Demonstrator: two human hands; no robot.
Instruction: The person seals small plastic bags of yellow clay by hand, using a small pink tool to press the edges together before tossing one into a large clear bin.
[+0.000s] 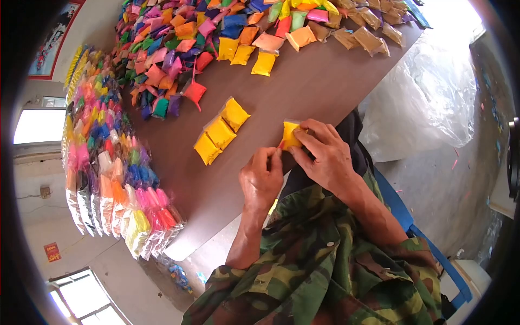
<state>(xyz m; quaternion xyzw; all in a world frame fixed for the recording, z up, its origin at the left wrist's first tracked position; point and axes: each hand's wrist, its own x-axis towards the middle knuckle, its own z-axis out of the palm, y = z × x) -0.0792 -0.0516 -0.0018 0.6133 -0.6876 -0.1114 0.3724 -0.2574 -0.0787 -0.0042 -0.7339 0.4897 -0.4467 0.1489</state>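
A small yellow packet (290,133) in a clear wrapper is at the table's near edge, in front of my body. My right hand (327,157) grips it from the right, thumb and fingers pinched on its side. My left hand (262,176) is closed in a pinch just below the packet's lower left corner. A small reddish bit shows by those fingertips, but I cannot make out what they hold. Farther left on the table lie three yellow packets (221,132) side by side in a slanted row.
A heap of coloured packets (184,32) covers the far side of the brown table (189,189). Brown packets (371,40) lie at the far right. Bagged bundles of colours (116,189) line the left edge. A large clear plastic bag (428,92) hangs at the right, near a blue chair (392,197).
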